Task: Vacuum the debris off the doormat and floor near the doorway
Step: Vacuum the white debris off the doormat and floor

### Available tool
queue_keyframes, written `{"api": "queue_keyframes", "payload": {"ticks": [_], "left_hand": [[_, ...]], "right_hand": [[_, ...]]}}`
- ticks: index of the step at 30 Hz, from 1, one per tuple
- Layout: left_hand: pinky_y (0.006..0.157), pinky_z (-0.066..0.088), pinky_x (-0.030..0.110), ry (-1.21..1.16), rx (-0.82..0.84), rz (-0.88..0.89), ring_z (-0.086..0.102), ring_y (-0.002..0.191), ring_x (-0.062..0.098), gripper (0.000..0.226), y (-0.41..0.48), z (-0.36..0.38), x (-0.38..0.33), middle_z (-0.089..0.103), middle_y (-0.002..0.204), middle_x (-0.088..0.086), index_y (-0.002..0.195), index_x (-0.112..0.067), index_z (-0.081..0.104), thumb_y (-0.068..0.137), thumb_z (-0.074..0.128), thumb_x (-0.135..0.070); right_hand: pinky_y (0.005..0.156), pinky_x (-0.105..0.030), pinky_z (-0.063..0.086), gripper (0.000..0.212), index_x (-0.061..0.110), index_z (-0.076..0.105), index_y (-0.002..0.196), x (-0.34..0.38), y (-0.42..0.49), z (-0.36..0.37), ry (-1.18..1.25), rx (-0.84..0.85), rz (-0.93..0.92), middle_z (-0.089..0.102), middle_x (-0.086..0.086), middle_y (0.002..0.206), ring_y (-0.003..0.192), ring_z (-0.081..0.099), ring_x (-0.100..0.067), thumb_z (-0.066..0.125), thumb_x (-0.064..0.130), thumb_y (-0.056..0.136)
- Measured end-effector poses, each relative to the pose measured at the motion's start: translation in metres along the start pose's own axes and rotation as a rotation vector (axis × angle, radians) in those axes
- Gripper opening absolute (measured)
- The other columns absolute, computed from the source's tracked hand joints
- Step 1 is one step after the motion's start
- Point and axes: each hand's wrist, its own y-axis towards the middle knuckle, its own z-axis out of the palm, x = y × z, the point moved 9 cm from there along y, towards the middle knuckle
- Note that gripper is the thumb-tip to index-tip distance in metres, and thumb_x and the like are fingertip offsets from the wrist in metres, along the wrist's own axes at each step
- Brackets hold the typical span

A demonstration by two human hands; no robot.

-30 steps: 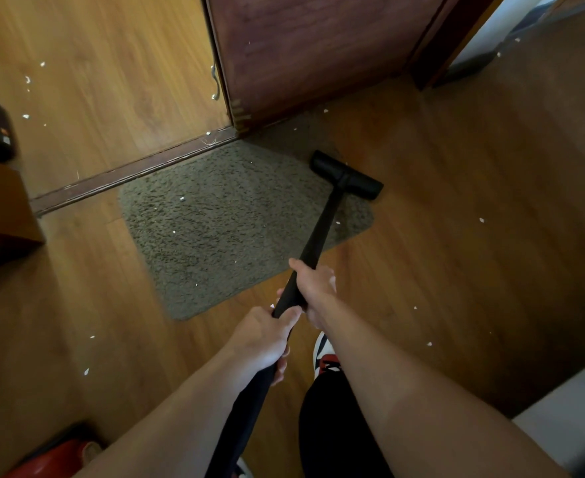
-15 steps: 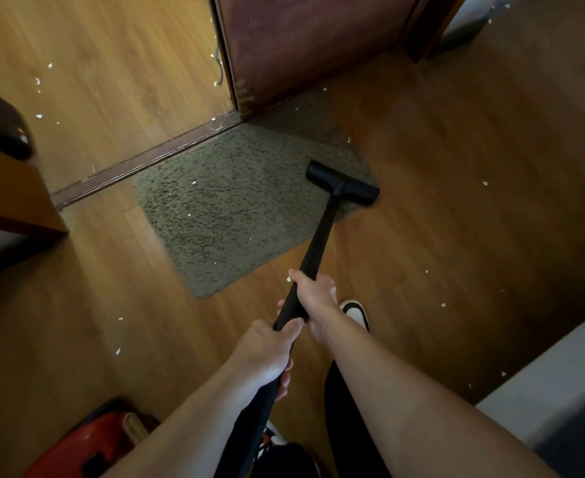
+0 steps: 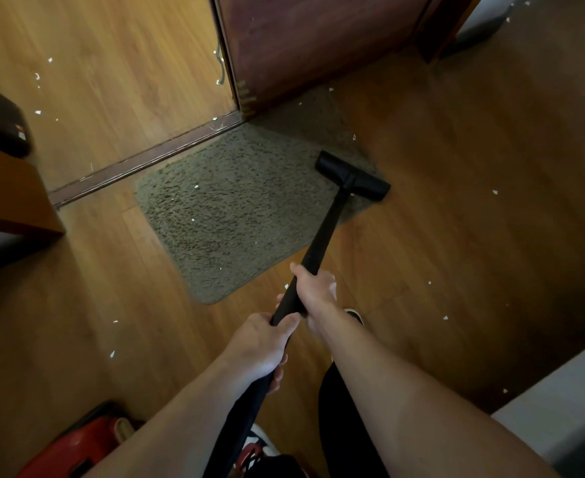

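Wooden floor (image 3: 456, 236). Grey-green doormat (image 3: 235, 208) against the threshold strip (image 3: 146, 160). Black vacuum wand (image 3: 325, 229), head (image 3: 351, 175) resting on the doormat's right edge. Right grip (image 3: 317, 291) and left grip (image 3: 260, 346) curled tightly round the wand. White debris flecks (image 3: 196, 187) across doormat and floor.

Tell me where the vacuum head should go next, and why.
Probably sweep the black T-shaped vacuum head leftward across the shaggy grey-green doormat. It sits at the mat's right edge, while several white scraps lie toward its middle and left. The left hand and right hand grip its black wand.
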Motion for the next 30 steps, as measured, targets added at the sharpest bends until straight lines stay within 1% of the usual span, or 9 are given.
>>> {"api": "queue_keyframes", "payload": {"ticks": [5,10,13,15,18,22,25,28,30], "left_hand": [[0.04,0.041,0.026,0.041,0.003,0.031,0.047,0.037,0.019,0.034,0.002,0.0,-0.013,0.052,0.061,0.008,0.096,-0.006,0.055,0.101,0.052,-0.04],[0.038,0.041,0.025,0.143,0.018,0.051,0.047,0.035,0.019,0.039,-0.006,-0.017,-0.003,0.052,0.056,0.007,0.096,-0.001,0.057,0.101,0.052,-0.04],[0.037,0.041,0.024,0.185,0.019,0.043,0.047,0.033,0.017,0.039,-0.011,-0.031,0.009,0.052,0.049,0.004,0.09,-0.003,0.057,0.101,0.052,-0.04],[0.036,0.04,0.023,0.198,0.01,0.034,0.047,0.032,0.014,0.036,-0.014,-0.038,0.018,0.052,0.047,0.003,0.093,-0.004,0.057,0.101,0.052,-0.039],[0.037,0.041,0.024,0.187,0.01,0.04,0.049,0.034,0.015,0.037,-0.017,-0.043,0.025,0.053,0.05,0.004,0.098,-0.004,0.058,0.101,0.052,-0.04],[0.04,0.042,0.026,0.146,-0.015,0.068,0.049,0.038,0.022,0.046,-0.014,-0.041,0.018,0.054,0.056,0.008,0.097,0.004,0.061,0.1,0.052,-0.042],[0.04,0.042,0.026,0.084,-0.015,0.074,0.049,0.038,0.021,0.043,-0.011,-0.032,-0.001,0.053,0.058,0.008,0.097,0.001,0.061,0.1,0.053,-0.041],[0.041,0.042,0.027,0.023,-0.01,0.069,0.048,0.04,0.021,0.04,-0.005,-0.024,-0.029,0.052,0.06,0.008,0.1,-0.001,0.06,0.101,0.053,-0.04],[0.042,0.042,0.027,-0.004,-0.021,0.065,0.047,0.039,0.021,0.039,0.003,-0.02,-0.048,0.051,0.061,0.009,0.097,-0.001,0.059,0.1,0.054,-0.04]], "right_hand": [[0.065,-0.044,0.066,0.038,0.008,0.053,0.124,0.009,0.002,0.0,0.019,0.002,-0.002,0.075,-0.019,0.093,0.054,0.074,-0.025,0.065,0.034,0.099],[0.059,-0.038,0.064,0.035,0.01,0.051,0.126,-0.003,-0.016,0.014,0.078,0.02,0.027,0.071,-0.019,0.108,0.051,0.073,-0.023,0.064,0.03,0.1],[0.059,-0.039,0.064,0.036,0.01,0.051,0.128,-0.014,-0.027,0.028,0.11,0.03,0.036,0.072,-0.019,0.107,0.053,0.073,-0.022,0.064,0.03,0.1],[0.056,-0.036,0.063,0.036,0.01,0.051,0.128,-0.02,-0.033,0.037,0.115,0.034,0.039,0.072,-0.018,0.107,0.053,0.073,-0.021,0.063,0.03,0.101],[0.053,-0.032,0.06,0.035,0.012,0.051,0.126,-0.026,-0.036,0.044,0.1,0.034,0.034,0.073,-0.016,0.104,0.052,0.073,-0.021,0.064,0.031,0.101],[0.056,-0.035,0.063,0.033,0.009,0.053,0.123,-0.014,-0.03,0.04,0.045,0.034,-0.009,0.075,-0.021,0.098,0.053,0.073,-0.023,0.063,0.031,0.101],[0.064,-0.041,0.066,0.033,0.009,0.053,0.122,0.008,-0.019,0.032,0.009,0.035,-0.04,0.075,-0.02,0.096,0.056,0.074,-0.025,0.063,0.033,0.1],[0.06,-0.037,0.064,0.034,0.009,0.053,0.123,0.037,-0.005,0.022,-0.014,0.022,-0.068,0.073,-0.017,0.098,0.053,0.073,-0.023,0.064,0.032,0.1],[0.06,-0.038,0.064,0.035,0.008,0.053,0.123,0.056,0.006,0.016,-0.014,0.024,-0.071,0.073,-0.017,0.098,0.052,0.072,-0.022,0.065,0.031,0.1]]}}
